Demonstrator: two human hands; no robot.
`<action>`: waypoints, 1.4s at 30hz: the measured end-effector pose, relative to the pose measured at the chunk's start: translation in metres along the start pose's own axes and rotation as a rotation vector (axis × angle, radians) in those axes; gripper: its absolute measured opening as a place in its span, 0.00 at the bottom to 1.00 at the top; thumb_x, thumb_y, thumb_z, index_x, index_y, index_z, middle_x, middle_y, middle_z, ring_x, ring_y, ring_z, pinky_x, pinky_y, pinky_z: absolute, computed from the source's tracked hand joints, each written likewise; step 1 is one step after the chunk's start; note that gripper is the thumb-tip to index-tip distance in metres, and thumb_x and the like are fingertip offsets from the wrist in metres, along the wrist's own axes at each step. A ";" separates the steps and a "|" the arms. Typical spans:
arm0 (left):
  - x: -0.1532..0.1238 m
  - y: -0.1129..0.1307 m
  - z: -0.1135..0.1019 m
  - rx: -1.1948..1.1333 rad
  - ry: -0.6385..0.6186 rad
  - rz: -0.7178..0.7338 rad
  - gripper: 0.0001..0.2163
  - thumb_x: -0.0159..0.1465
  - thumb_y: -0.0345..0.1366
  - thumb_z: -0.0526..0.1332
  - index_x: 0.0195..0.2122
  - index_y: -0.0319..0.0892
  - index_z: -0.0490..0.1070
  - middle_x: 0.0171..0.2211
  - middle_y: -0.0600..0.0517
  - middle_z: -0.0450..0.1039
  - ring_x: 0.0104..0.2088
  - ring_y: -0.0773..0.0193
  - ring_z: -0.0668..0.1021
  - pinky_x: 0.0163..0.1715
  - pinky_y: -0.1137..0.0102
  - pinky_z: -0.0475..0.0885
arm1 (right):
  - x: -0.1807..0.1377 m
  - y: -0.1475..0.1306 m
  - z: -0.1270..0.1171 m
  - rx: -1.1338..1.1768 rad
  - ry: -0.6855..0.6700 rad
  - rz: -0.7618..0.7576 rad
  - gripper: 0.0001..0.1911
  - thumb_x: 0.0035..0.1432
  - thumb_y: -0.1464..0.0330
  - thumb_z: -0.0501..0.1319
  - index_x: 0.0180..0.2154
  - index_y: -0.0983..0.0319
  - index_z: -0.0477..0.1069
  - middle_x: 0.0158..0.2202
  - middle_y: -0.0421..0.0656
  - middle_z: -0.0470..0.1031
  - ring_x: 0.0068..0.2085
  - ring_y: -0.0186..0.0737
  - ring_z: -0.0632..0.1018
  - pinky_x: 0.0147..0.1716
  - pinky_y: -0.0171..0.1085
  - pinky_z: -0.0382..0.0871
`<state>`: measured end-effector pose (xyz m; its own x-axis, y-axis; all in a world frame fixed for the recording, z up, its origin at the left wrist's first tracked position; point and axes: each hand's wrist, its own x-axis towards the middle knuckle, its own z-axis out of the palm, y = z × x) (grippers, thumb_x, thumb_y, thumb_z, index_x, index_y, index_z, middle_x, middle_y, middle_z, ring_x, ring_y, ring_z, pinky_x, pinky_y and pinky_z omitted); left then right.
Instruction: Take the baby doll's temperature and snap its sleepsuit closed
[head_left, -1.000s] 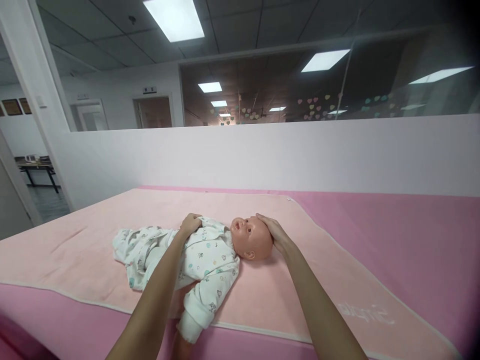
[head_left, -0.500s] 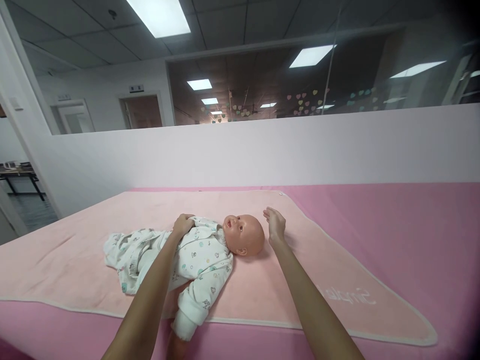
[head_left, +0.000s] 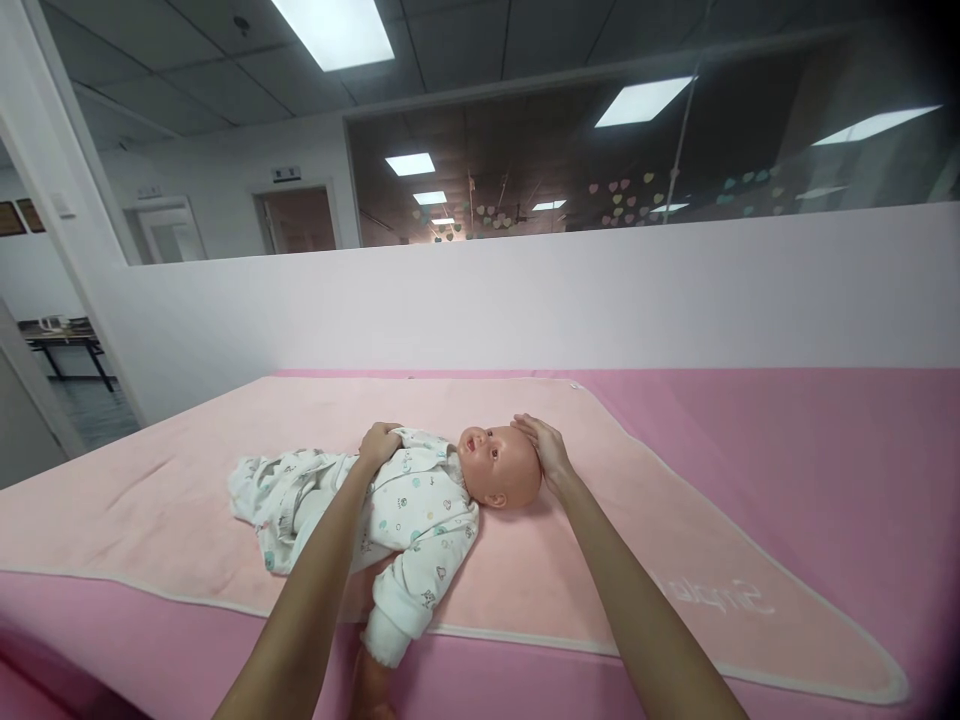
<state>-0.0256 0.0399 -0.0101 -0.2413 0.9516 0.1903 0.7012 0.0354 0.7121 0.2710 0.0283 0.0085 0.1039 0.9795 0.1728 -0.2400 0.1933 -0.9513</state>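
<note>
A baby doll (head_left: 420,505) in a white patterned sleepsuit lies on its back on a pale pink blanket (head_left: 187,480), its bare head (head_left: 502,465) toward the right. My left hand (head_left: 379,443) rests on the doll's chest near the far shoulder, fingers curled into the suit's fabric. My right hand (head_left: 546,450) cups the top of the doll's head, fingers spread over the crown. One sleeved arm of the doll hangs toward the near edge.
The blanket lies on a darker pink padded surface (head_left: 810,470) that runs to a low white partition wall (head_left: 525,300) behind. Glass panels with heart stickers stand above the wall. A doorway and a table (head_left: 64,345) show at far left.
My right hand lifted off the doll's head half a second ago and has come back onto the crown. My left hand stayed on the chest.
</note>
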 end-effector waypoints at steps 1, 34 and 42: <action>0.000 0.000 0.000 0.000 0.002 -0.001 0.17 0.48 0.33 0.52 0.36 0.43 0.76 0.30 0.54 0.76 0.35 0.62 0.74 0.32 0.76 0.64 | 0.001 0.000 -0.001 0.013 0.037 0.004 0.13 0.42 0.61 0.61 0.30 0.61 0.74 0.35 0.43 0.77 0.41 0.42 0.74 0.41 0.36 0.65; -0.002 0.001 -0.001 -0.002 0.013 0.004 0.18 0.47 0.32 0.53 0.37 0.45 0.76 0.31 0.54 0.77 0.36 0.61 0.74 0.32 0.76 0.64 | -0.005 0.003 0.006 -0.050 -0.195 0.136 0.15 0.44 0.57 0.60 0.27 0.64 0.73 0.28 0.43 0.77 0.32 0.41 0.75 0.34 0.35 0.66; 0.002 -0.001 0.000 0.021 0.015 0.003 0.18 0.47 0.32 0.54 0.37 0.45 0.76 0.32 0.54 0.77 0.37 0.60 0.74 0.34 0.75 0.64 | 0.005 -0.004 -0.015 0.097 0.112 0.170 0.16 0.50 0.58 0.52 0.36 0.60 0.70 0.43 0.45 0.74 0.44 0.41 0.74 0.41 0.38 0.66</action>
<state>-0.0271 0.0417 -0.0108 -0.2488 0.9471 0.2025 0.7157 0.0389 0.6974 0.2865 0.0319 0.0093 0.1594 0.9869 -0.0231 -0.3546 0.0354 -0.9343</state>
